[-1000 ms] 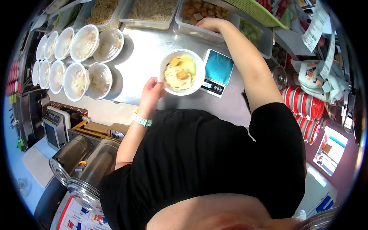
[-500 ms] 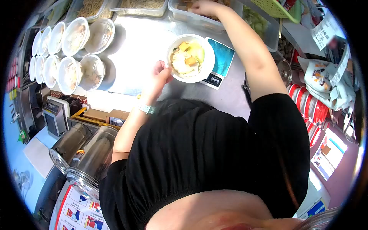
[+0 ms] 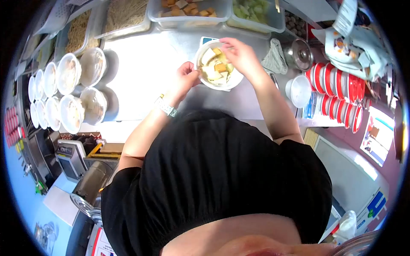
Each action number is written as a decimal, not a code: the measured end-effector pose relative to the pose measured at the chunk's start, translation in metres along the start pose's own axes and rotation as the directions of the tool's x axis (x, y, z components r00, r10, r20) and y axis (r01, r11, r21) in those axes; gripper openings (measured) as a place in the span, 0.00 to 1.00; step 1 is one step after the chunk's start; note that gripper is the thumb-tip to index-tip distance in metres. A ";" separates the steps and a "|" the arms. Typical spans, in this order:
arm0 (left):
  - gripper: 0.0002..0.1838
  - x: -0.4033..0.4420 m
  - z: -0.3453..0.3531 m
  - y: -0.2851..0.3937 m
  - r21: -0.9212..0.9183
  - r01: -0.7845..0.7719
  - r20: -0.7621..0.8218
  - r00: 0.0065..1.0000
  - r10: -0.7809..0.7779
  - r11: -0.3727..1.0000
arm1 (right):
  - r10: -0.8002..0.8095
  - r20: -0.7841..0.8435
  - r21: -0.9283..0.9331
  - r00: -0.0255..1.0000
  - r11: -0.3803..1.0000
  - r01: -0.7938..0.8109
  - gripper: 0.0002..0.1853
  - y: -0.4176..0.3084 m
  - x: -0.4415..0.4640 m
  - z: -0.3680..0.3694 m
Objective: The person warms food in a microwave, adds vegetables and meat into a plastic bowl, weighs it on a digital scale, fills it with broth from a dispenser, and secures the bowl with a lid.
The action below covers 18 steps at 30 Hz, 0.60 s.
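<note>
A white bowl holds pale and golden-brown tofu pieces over paler food. It sits over a small scale with a teal top, mostly hidden beneath it. At the bowl's left rim is my left hand, its thumb and fingers closed on the edge. My right hand hovers over the upper right of the bowl, fingers stretched toward the food and apart. I see nothing held in it.
Clear tubs of tofu chunks, green vegetable pieces and noodles line the back. Lidded bowls stand in two rows at left. Red-and-white stacked items, a grey cloth and an empty-looking white bowl are at right.
My right hand has come from the tofu tub back to the bowl. More pale tofu shows in the bowl. My left hand stays at its rim, and the whole view has shifted.
</note>
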<state>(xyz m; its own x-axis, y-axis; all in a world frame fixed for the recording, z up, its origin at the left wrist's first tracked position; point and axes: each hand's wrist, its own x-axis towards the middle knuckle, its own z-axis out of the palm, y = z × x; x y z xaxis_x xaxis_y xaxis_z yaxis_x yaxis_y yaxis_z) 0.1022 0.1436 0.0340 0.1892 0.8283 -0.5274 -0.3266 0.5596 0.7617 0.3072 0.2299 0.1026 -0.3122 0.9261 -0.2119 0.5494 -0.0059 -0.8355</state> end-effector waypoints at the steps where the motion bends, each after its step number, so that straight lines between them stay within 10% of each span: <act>1: 0.03 0.003 0.002 -0.002 0.008 0.003 0.011 1.000 -0.003 1.000 | 0.006 -0.072 0.139 0.997 0.990 0.005 0.14 0.010 -0.008 -0.008; 4: 0.03 0.019 0.004 -0.011 -0.007 -0.012 -0.023 1.000 0.012 1.000 | 0.051 -0.297 0.337 0.954 0.940 0.054 0.12 0.065 -0.030 -0.019; 5: 0.04 0.024 0.003 -0.014 -0.013 -0.038 -0.022 0.999 0.038 0.999 | -0.093 -0.397 0.033 0.913 0.993 0.116 0.10 0.086 -0.038 -0.019; 13: 0.05 0.030 0.013 -0.012 -0.036 -0.122 -0.086 0.989 0.119 0.992 | 0.049 -0.629 0.020 0.776 0.999 -0.047 0.09 0.126 -0.085 0.037; 16: 0.08 0.030 0.012 -0.009 -0.044 -0.105 -0.138 0.986 0.098 0.993 | 0.298 -0.445 0.454 0.844 0.888 -0.075 0.09 0.137 -0.096 0.056; 18: 0.10 0.029 0.010 -0.011 -0.234 -0.161 -0.093 0.985 0.143 0.959 | 0.062 -0.424 0.057 0.904 0.998 -0.041 0.10 0.138 -0.107 0.064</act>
<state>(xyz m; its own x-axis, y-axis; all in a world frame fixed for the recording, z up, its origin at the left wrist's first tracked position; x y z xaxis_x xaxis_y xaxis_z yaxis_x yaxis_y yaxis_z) 0.1208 0.1621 0.0145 0.0536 0.8937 -0.4455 -0.5606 0.3962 0.7272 0.3667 0.1058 -0.0227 0.0802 0.9964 -0.0280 0.5163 -0.0655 -0.8539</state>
